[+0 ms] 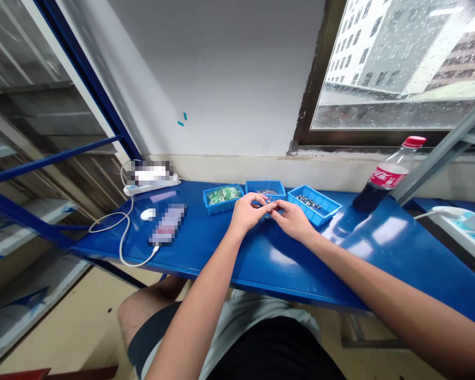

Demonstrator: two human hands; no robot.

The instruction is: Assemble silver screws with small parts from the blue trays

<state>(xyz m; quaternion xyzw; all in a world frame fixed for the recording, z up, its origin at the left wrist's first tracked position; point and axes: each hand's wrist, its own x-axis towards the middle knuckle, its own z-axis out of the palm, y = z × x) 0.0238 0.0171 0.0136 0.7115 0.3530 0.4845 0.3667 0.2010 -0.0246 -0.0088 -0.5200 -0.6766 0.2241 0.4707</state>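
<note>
Above the blue table, my left hand [250, 212] and my right hand [291, 217] meet at the fingertips. Both are closed in a pinch around a small item, too tiny to make out, with a glint of metal at the fingers. Just behind them stands a blue tray [283, 188] of small metal parts. To its left is a blue tray [210, 209] with green and clear pieces. Beside my right hand, a third blue tray [325, 215] holds dark and silver metal pieces.
A cola bottle [386, 177] stands at the right rear. On the left lie a phone [168, 226] with a white cable, a white oval object [146, 214] and a power strip [158, 184]. The table's front edge [261, 287] is near my lap.
</note>
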